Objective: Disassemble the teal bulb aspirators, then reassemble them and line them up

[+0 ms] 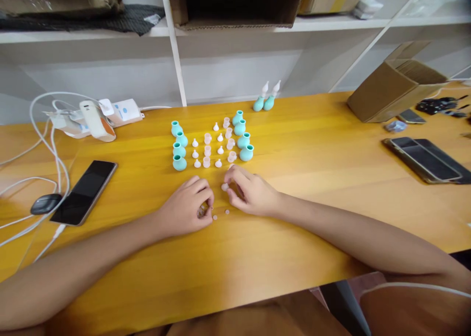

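Note:
My left hand rests on the wooden table with fingers curled over small clear pieces near its fingertips. My right hand sits just beside it, fingers pinched on a small pale cap. Tiny loose pieces lie between the hands. Just beyond the hands stand rows of teal bulbs on the left and teal bulbs on the right, with white tips and clear pink cups lined up between them. Two assembled teal pieces with white tips stand farther back.
A black phone on a white cable and a dark mouse-like object lie at left, chargers behind them. At right are a cardboard box and two dark phones. White shelving backs the table.

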A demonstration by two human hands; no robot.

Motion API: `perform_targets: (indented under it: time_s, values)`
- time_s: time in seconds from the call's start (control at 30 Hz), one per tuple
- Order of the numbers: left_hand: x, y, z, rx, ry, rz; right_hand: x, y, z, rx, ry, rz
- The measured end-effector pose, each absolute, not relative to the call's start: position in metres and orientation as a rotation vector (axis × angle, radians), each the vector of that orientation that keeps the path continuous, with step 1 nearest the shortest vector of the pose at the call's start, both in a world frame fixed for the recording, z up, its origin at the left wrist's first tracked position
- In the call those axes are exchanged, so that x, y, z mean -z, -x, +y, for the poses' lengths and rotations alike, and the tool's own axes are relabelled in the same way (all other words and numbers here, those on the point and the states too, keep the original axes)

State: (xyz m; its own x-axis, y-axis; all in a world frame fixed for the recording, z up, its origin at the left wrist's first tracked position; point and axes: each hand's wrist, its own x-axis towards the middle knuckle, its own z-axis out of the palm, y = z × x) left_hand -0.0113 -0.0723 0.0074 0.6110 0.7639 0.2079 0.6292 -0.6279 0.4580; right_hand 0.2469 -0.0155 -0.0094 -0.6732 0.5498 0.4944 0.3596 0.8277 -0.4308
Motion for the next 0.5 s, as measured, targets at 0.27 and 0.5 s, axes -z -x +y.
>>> perform_targets:
  time_s: [0.27, 0.5]
  values:
    - [-0.0089, 0.0119, -0.0690, -0.579, -2.409, 1.061, 0.0098, -0.2396, -0.0150, -0.378, 0.953, -2.473]
    - [-0.0105, 0.0100, -0.0677, -0.660, -2.360, 1.003, 0.0090, -0.2417, -0.0146, -0.255, 0.921, -2.645]
